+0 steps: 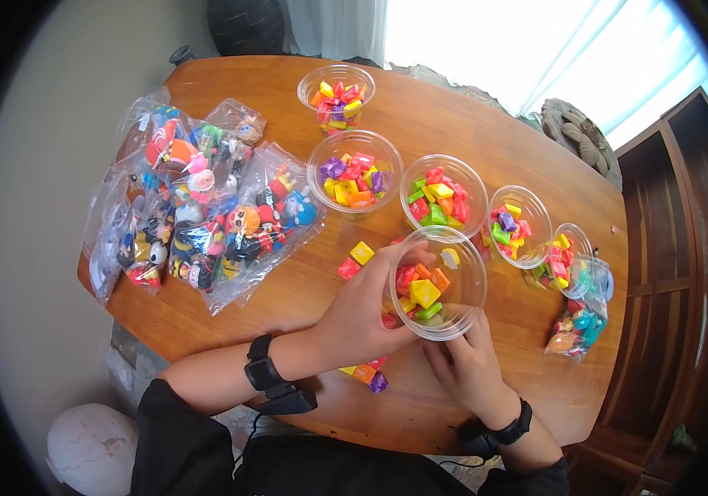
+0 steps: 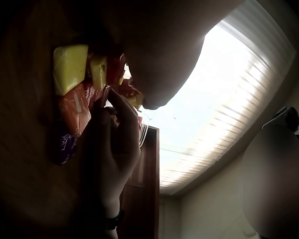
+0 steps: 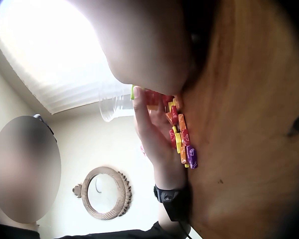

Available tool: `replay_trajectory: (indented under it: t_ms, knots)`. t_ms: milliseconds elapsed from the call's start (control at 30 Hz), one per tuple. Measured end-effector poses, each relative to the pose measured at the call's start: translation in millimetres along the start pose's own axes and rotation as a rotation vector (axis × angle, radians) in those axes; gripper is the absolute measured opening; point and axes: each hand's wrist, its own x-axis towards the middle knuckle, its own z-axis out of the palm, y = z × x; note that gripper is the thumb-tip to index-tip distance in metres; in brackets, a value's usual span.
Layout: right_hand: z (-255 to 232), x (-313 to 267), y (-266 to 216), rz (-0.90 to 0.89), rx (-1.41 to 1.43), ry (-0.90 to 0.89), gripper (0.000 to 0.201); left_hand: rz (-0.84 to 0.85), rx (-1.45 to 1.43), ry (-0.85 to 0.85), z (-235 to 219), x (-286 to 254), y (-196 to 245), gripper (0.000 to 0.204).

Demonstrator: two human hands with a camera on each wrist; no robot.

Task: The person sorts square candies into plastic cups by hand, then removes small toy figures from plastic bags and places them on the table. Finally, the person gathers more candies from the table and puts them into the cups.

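In the head view, my left hand (image 1: 366,298) grips a clear plastic cup (image 1: 478,285) by its left side, thumb near the base and fingers round the far side. Wrapped candies (image 1: 424,293) in yellow, orange, red and green lie inside. My right hand (image 1: 474,368) is bent in close under the cup's lower right, fingers partly behind it; I cannot tell whether it holds anything. In the left wrist view, this right hand (image 2: 122,142) has its fingertips right at red wrappers. A short row of loose candies (image 1: 364,374) lies on the table below the left hand.
Several candy-filled cups (image 1: 356,172) curve across the wooden table (image 1: 230,331) from the back to the right. Bags of small toy figures (image 1: 197,198) cover the left side, and a smaller toy bag (image 1: 577,326) lies at the right. Two loose candies (image 1: 361,253) sit beyond the left hand.
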Motion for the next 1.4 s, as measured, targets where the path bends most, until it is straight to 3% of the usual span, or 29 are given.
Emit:
replay_trajectory:
  t_ms: [100,167,400,600,833,933,1000,1033,1100,1167,1233,1400]
  knots:
    - [-1,1,-4,0.043,0.045,0.012,0.037,-0.012,0.012,-0.024,-1,0,2,0.106]
    - [-4,3,-7,-0.013,0.014,-0.031,0.035,0.023,0.028,-0.007,-1,1,4,0.093]
    - [-5,0,-4,-0.069,-0.018,-0.123,0.031,0.022,0.036,0.01,-1,-1,5,0.097]
    - [-4,3,-10,0.047,0.12,-0.034,0.032,0.023,0.057,0.01,-3,1,8,0.099]
    - [-5,4,-7,-0.003,0.049,-0.04,0.032,-0.007,-0.02,0.006,-1,-2,5,0.096]
    - [-3,-2,-5,0.02,0.115,0.031,0.034,-0.007,-0.022,0.009,0,-1,2,0.096]
    - [-4,-6,-7,0.223,0.229,0.154,0.036,-0.008,-0.019,0.009,0,-1,3,0.096]
    - [-1,-6,-4,0.222,0.23,0.155,0.036,-0.015,-0.044,-0.003,-1,-1,4,0.096]
    - [7,-8,4,0.304,0.517,0.374,0.038,-0.021,-0.068,-0.016,-1,-2,6,0.096]
    - [1,-9,7,0.242,0.457,0.393,0.037,-0.011,0.004,-0.04,-2,-2,6,0.097]
    - [0,-11,7,0.122,0.488,0.567,0.035,0.018,0.071,-0.06,-3,-1,8,0.098]
    - [-3,-15,3,0.105,0.57,0.657,0.032,0.163,0.245,-0.042,-4,-1,9,0.097]
